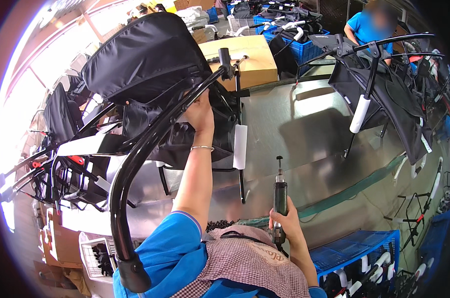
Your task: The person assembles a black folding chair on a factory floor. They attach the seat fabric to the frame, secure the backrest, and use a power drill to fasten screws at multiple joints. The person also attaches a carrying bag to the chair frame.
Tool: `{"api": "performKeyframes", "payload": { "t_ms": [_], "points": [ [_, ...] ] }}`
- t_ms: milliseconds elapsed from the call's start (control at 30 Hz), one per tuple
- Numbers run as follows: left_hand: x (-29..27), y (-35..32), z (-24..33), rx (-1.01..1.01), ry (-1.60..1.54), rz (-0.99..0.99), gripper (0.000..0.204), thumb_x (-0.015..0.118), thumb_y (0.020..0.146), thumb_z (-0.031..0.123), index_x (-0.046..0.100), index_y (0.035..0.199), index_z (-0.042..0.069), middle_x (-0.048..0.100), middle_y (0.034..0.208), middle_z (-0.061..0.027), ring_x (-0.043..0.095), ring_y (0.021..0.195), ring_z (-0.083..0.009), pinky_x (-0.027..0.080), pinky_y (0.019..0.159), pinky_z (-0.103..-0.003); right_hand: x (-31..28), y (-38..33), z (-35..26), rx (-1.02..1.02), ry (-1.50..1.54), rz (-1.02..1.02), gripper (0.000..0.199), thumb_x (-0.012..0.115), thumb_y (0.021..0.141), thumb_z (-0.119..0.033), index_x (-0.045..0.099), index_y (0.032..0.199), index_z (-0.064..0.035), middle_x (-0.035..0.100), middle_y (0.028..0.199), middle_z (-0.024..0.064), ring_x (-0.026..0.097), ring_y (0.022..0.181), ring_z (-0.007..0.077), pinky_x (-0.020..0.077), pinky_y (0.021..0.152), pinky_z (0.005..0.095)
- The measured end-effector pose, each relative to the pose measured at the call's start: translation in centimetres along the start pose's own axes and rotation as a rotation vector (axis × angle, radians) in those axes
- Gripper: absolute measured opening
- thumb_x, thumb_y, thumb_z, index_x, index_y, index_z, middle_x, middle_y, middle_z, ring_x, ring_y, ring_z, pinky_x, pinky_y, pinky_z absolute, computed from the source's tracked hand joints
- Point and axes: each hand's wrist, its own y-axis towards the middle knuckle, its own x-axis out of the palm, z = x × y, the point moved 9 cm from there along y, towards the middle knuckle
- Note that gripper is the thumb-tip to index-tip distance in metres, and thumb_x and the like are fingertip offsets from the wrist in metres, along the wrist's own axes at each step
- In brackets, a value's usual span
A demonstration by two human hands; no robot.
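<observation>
A stroller frame with a black fabric canopy (pixel 145 54) stands on the metal worktable (pixel 264 124), left of centre. Its curved black tube (pixel 135 154) sweeps down toward me on the left. My left hand (pixel 201 111), wearing a bracelet, reaches in under the canopy against the stroller's fabric and tubes; its fingers are mostly hidden there. At the table's near edge, my right hand (pixel 287 221) is wrapped round an electric screwdriver (pixel 280 196), held upright with its bit pointing away from me and touching nothing. A white sleeve (pixel 240 147) covers part of a stroller leg.
Another black stroller frame (pixel 379 94) stands on the table at right, near a co-worker in a blue shirt (pixel 369 30). Behind the table are a cardboard box (pixel 257 59) and blue crates (pixel 304 49). A blue crate (pixel 354 248) of tubes sits near right, a white basket (pixel 93 258) near left.
</observation>
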Motion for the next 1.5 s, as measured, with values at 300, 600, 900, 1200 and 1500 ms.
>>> {"api": "performKeyframes", "payload": {
  "t_ms": [300,600,900,1200,1500],
  "points": [
    [1.5,-2.2,0.7,0.0,0.05,-0.068,0.028,0.07,0.08,0.006,0.063,0.106,-0.004,0.066,0.088,-0.0076,0.059,0.074,-0.012,0.048,0.074,-0.025,0.7,-0.1,-0.4,0.025,-0.037,0.002,0.04,0.068,0.071,0.003,0.047,0.104,-0.0018,0.055,0.075,0.006,0.057,0.052,0.0163,0.0471,0.046,0.0286],
    [1.4,-3.8,2.3,-0.039,0.041,0.104,0.018,0.077,0.075,0.008,0.067,0.085,-0.003,0.063,0.073,-0.0027,0.052,0.063,-0.0103,0.044,0.062,-0.024,0.5,-0.4,-0.4,0.049,-0.06,0.005,0.038,0.068,0.071,0.001,0.047,0.103,-0.0023,0.055,0.075,0.006,0.058,0.052,0.0162,0.0471,0.046,0.0283],
    [3.1,-4.9,4.3,0.339,0.193,0.144,0.011,0.075,0.073,0.001,0.068,0.081,-0.001,0.06,0.067,-0.0064,0.052,0.056,-0.0144,0.042,0.054,-0.025,-1.6,-1.0,-1.1,0.037,-0.074,0.049,0.038,0.066,0.072,0.0,0.046,0.104,-0.0022,0.055,0.077,0.007,0.058,0.052,0.0166,0.0477,0.048,0.0283],
    [3.0,-5.1,3.7,0.219,0.173,0.137,0.01,0.071,0.078,0.002,0.069,0.087,0.0,0.062,0.068,-0.0094,0.058,0.06,-0.017,0.046,0.058,-0.027,-1.6,0.3,-1.9,0.024,-0.093,0.014,0.041,0.067,0.072,-0.003,0.044,0.105,-0.0032,0.056,0.074,0.0072,0.057,0.05,0.0168,0.0472,0.046,0.0285],
    [1.0,-3.6,1.3,0.086,-0.004,-0.016,0.014,0.07,0.083,0.006,0.069,0.094,-0.002,0.067,0.086,-0.0025,0.057,0.074,-0.0081,0.047,0.071,-0.021,4.5,5.4,-6.4,-0.049,-0.115,-0.226,0.076,0.083,0.066,-0.012,0.038,0.128,-0.0014,0.054,0.074,0.0044,0.057,0.054,0.0152,0.048,0.047,0.0285]
  ]
}}
